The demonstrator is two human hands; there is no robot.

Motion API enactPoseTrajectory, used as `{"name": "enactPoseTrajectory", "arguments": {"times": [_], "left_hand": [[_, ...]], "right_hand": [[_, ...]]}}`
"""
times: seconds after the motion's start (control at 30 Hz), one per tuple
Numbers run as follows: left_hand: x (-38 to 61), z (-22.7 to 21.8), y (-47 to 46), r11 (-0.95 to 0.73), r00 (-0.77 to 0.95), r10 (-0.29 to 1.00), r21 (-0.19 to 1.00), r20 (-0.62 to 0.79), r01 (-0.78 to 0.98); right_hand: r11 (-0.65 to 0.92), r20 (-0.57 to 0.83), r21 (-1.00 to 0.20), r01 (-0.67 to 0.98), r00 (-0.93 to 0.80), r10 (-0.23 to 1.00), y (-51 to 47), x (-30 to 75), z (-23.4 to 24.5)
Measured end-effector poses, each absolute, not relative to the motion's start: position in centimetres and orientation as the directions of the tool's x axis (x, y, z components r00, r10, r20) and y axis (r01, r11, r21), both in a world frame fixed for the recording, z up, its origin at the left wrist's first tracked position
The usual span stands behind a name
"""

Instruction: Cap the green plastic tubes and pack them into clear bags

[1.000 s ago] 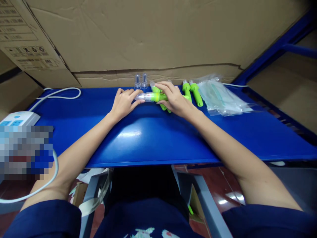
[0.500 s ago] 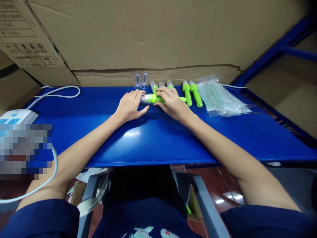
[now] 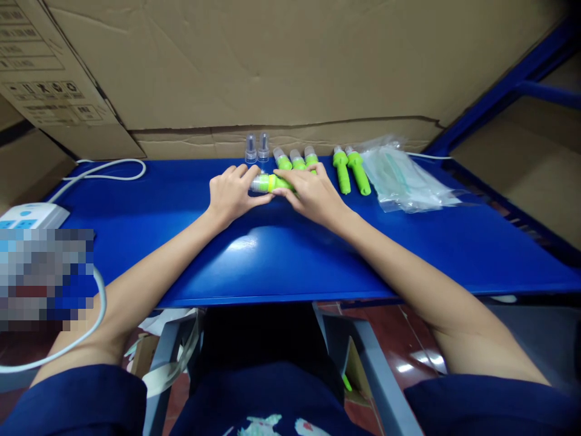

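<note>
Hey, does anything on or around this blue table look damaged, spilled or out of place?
No spill shows. The cardboard panel behind the table looks creased, with an uneven lower edge. What shows of the held green tool looks intact.

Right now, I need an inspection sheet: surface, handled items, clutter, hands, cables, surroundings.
Surface: glossy blue tabletop, light reflecting off it.
Handled items: green plastic tool with clear end and yellow ring, held; three clear-tipped green plastic tools behind it, two more to the right; two clear plastic caps at the back.
Clutter: clear plastic bag, right; white power strip, left.
Hands: left hand around the clear end, right hand around the green body.
Cables: white cable looped at back left; another crosses the left arm.
Surroundings: brown cardboard behind, blue metal bar at right.
</note>
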State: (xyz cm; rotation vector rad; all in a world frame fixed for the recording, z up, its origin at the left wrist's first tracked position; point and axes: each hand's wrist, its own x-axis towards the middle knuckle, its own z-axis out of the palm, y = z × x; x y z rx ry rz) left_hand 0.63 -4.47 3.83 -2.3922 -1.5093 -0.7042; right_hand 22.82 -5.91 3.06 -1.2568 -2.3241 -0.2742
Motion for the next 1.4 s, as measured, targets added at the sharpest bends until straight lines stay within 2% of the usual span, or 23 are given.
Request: {"name": "enactPoseTrajectory", "arguments": {"times": [0.17, 0.4, 0.57, 0.77, 1.1, 1.2, 1.4], "left_hand": [[-0.9, 4.6, -3.5, -0.296, 0.146, 0.865, 0.254, 0.48, 0.921], [-2.6, 4.4, -1.3, -0.087, -0.084, 0.936, 0.457, 0.342, 0.885], [-2.7, 4.5, -1.0, -0.033, -0.15, 0.947, 0.55, 0.285, 0.835], [-2.7, 4.5, -1.2, -0.061, -0.106, 0.966, 0.605, 0.236, 0.794], [-2.7, 3.7, -1.0, -0.164, 0.001, 0.971, 0.658, 0.241, 0.735], [-2.7, 3.7, -1.2, -0.23, 0.063, 0.955, 0.594, 0.288, 0.771], [-2.4, 3.8, -1.8, -0.3, 0.153, 0.917, 0.384, 0.368, 0.873]], "right_hand": [[0.481, 0.502, -0.065, 0.874, -0.388, 0.773, -5.1, 24.6, 4.5], [0.517, 0.344, -0.106, 0.849, -0.457, 0.821, -3.8, 26.2, 4.1], [0.548, 0.348, -0.131, 0.826, -0.479, 0.806, -3.9, 26.2, 4.3], [0.525, 0.416, -0.117, 0.843, -0.438, 0.797, -3.7, 26.4, 4.0], [0.57, 0.521, -0.138, 0.81, -0.43, 0.738, -3.0, 27.0, 3.6], [0.58, 0.55, -0.138, 0.803, -0.425, 0.719, -2.8, 27.2, 3.7], [0.528, 0.569, -0.165, 0.833, -0.357, 0.741, -2.4, 27.5, 3.4]]}}
